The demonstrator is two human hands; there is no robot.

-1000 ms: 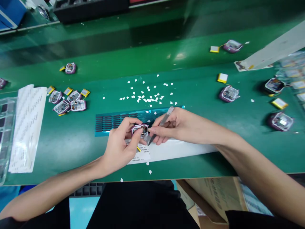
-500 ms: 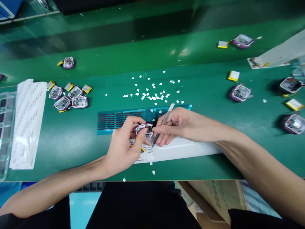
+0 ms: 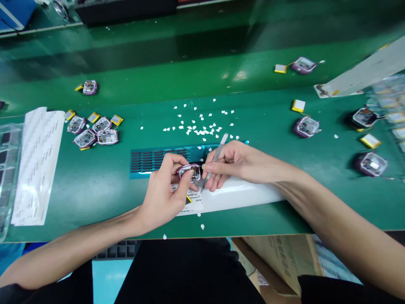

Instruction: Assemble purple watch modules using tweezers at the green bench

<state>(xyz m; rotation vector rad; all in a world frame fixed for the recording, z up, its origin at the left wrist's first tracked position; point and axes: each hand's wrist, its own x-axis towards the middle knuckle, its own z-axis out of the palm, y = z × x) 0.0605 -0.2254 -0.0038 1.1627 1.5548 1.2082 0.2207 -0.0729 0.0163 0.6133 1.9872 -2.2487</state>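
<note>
My left hand (image 3: 164,192) is closed round a small purple-rimmed electronic case (image 3: 190,172) with its circuit board showing, held just above the green bench. A yellow battery corner (image 3: 188,198) pokes out under my thumb. My right hand (image 3: 232,162) pinches metal tweezers (image 3: 211,165), their tip pointing down beside the case's right edge. Both hands hover over a white label strip (image 3: 234,197) and the near edge of a blue sheet of black adhesive strips (image 3: 152,160).
Several small white paper bits (image 3: 202,122) lie scattered behind the hands. A cluster of like cases with yellow batteries (image 3: 93,131) sits at left beside white sheets (image 3: 38,164) and a clear tray (image 3: 8,169). More cases (image 3: 306,126) lie at right. A cardboard box (image 3: 278,257) stands below the bench edge.
Both hands stay on the case and tweezers in nearly the same pose. The view has shifted a little; the tweezers' tip now sits slightly closer to the case.
</note>
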